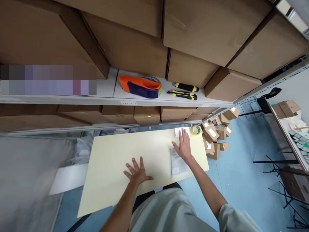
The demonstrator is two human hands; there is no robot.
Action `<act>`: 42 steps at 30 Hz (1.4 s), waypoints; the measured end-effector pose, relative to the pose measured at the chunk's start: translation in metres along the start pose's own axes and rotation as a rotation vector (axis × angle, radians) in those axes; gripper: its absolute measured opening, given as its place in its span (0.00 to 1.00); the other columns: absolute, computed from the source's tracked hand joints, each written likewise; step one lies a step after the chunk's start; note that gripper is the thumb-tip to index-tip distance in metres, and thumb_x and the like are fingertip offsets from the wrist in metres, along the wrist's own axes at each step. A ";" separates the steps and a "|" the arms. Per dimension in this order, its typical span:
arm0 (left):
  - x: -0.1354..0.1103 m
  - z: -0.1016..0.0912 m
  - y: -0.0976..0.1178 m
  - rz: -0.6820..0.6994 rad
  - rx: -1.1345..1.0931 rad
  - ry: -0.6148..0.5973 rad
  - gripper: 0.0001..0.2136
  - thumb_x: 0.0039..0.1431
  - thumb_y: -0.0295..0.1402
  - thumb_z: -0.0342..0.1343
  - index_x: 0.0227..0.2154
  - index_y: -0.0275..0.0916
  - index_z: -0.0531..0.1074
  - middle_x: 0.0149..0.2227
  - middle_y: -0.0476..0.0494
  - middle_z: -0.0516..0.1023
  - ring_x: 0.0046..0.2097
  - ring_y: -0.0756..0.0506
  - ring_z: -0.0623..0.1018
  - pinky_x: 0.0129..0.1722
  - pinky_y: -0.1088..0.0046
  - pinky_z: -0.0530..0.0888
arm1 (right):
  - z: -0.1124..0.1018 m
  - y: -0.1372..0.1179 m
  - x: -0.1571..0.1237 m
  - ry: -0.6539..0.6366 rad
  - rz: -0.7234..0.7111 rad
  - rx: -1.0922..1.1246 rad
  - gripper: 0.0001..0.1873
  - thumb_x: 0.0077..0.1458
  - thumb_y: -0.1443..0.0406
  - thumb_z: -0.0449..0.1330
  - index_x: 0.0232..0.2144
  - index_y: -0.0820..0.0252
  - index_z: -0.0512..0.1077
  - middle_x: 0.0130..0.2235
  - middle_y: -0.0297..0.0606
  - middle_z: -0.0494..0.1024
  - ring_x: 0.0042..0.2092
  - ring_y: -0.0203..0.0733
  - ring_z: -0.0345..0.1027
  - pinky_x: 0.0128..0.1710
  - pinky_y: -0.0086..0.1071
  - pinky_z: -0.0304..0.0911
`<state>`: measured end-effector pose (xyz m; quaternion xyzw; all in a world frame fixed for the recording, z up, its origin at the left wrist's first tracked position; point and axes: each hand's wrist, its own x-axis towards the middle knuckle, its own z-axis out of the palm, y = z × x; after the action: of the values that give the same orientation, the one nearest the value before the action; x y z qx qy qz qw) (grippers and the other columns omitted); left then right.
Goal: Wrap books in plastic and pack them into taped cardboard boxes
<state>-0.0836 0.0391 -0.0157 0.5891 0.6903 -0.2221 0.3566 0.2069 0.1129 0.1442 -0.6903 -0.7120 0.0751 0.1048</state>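
My left hand [137, 173] is over the pale yellow tabletop [113, 161] with its fingers spread and nothing in it. Farther right, my right hand [183, 146] has its fingers stretched forward, the tips overlapping a white paper or label stack [178, 132]. A roll of tape [195, 130] lies just right of those fingertips. Below the right hand, partly covered by its wrist, a flat white plastic-wrapped packet [178, 165] rests on the table. Whether either palm presses on the surface, I cannot tell.
A shelf [101, 100] behind the table holds large cardboard boxes [130, 42], an orange and blue tape dispenser [142, 87] and utility knives [185, 87]. Small cartons [213, 135] are piled on the blue floor at right. Another table [285, 132] stands far right.
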 end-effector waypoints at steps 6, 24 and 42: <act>-0.002 -0.003 -0.002 0.020 -0.006 0.002 0.84 0.29 0.61 0.73 0.79 0.40 0.20 0.75 0.27 0.02 0.74 0.14 0.14 0.69 0.27 0.25 | -0.133 -0.009 0.141 0.255 -0.188 -0.030 0.29 0.79 0.58 0.47 0.75 0.59 0.63 0.76 0.52 0.62 0.79 0.55 0.51 0.76 0.54 0.55; 0.004 -0.002 0.000 -0.045 0.032 -0.013 0.88 0.23 0.61 0.76 0.80 0.39 0.22 0.75 0.25 0.03 0.74 0.15 0.13 0.70 0.28 0.25 | -0.174 0.001 0.220 0.097 -0.256 -0.059 0.24 0.75 0.69 0.49 0.66 0.69 0.71 0.62 0.59 0.75 0.65 0.64 0.63 0.69 0.59 0.62; -0.006 0.003 0.009 -0.004 -0.006 -0.051 0.88 0.31 0.64 0.77 0.77 0.36 0.14 0.74 0.19 0.01 0.73 0.13 0.13 0.69 0.24 0.27 | 0.113 -0.001 -0.119 -0.259 0.474 0.452 0.21 0.66 0.59 0.56 0.58 0.58 0.67 0.55 0.50 0.80 0.52 0.54 0.79 0.50 0.44 0.77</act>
<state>-0.0737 0.0354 -0.0121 0.5806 0.6830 -0.2356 0.3753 0.1802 -0.0012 0.0298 -0.7806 -0.5044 0.3401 0.1436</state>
